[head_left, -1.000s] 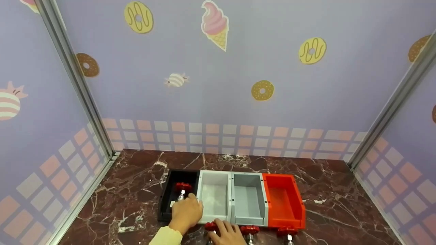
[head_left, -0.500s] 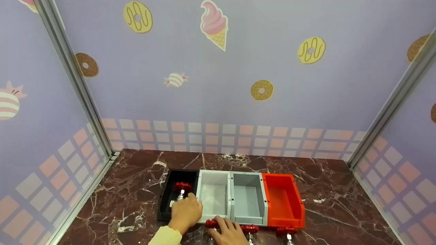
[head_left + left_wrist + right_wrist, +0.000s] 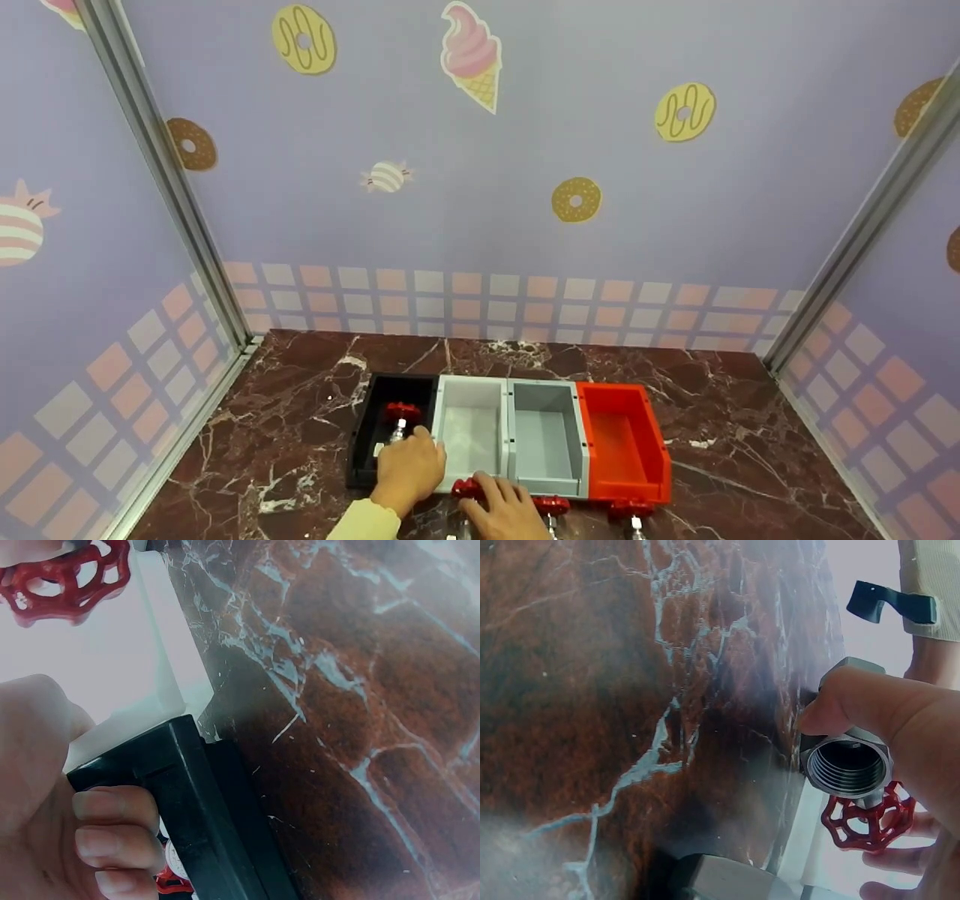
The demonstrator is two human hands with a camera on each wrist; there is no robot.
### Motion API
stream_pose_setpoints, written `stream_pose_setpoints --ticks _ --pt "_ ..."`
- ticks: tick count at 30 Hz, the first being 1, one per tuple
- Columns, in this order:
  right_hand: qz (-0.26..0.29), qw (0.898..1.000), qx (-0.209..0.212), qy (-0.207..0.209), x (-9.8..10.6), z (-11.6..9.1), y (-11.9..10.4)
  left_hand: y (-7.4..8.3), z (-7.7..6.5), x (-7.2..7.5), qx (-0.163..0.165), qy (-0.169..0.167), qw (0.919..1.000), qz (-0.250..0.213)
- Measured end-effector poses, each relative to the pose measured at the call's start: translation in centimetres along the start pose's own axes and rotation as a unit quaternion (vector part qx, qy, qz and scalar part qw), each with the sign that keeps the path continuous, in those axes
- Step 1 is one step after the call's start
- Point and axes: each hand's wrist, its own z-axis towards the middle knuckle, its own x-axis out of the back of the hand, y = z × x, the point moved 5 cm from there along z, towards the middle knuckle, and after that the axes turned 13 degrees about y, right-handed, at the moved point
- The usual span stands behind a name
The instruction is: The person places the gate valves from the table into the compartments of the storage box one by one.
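My left hand (image 3: 411,466) grips the wall of the black bin (image 3: 363,429) near its front, with curled fingers (image 3: 116,840) on the black side and the thumb toward the white bin (image 3: 97,652). Inside the black bin lies a valve with a red handwheel (image 3: 403,412), partly hidden by this hand. My right hand (image 3: 511,511) holds another valve (image 3: 847,765) by its metal body at the white bin's front edge. Its red handwheel (image 3: 466,488) leans toward that bin, and its threaded opening shows in the right wrist view.
Right of the white bin stand a grey bin (image 3: 544,435) and a red bin (image 3: 619,435), joined in one row. Two more red-wheeled valves, a middle one (image 3: 553,507) and a right one (image 3: 634,513), lie before them on the marbled tabletop (image 3: 720,442). Patterned walls enclose the table.
My right hand and its valve have shifted slightly to the right, and the handwheel has moved up a little toward the white bin. The left hand has stayed in place.
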Motion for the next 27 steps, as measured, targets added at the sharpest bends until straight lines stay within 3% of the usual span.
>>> stream_pose_setpoints --ticks 11,27 --pt "-0.023 0.998 0.023 0.048 0.9 0.9 0.1 0.0 0.0 0.0 -0.001 0.009 0.9999 0.005" --pt "-0.007 1.000 0.010 0.007 1.3 1.7 1.1 0.0 -0.1 0.0 0.003 0.014 0.9999 0.001"
